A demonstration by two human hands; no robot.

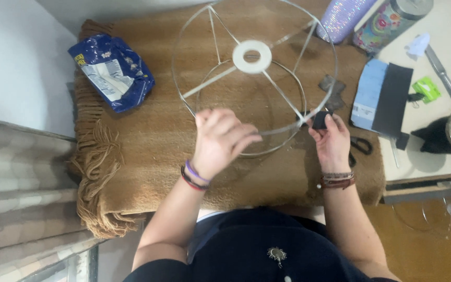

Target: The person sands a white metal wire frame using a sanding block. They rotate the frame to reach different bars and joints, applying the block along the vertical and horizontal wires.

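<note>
A white wire lampshade frame [252, 56] with a ring hub in its middle lies on a brown fringed blanket [147, 136]. My left hand [220, 141] is raised over the frame's near rim, fingers curled together; what it pinches is too small to tell. My right hand [331, 141] holds a small black piece [320, 120] against the rim at the frame's right side. Black scissors [360, 146] lie just right of that hand.
A blue snack bag [111, 70] lies at the blanket's far left. To the right are a glittery tumbler [343, 18], a patterned bottle [387, 21], a blue and black fabric stack [382, 96], a knife [444, 75] and a green clip [427, 89]. Checked fabric [16, 198] lies left.
</note>
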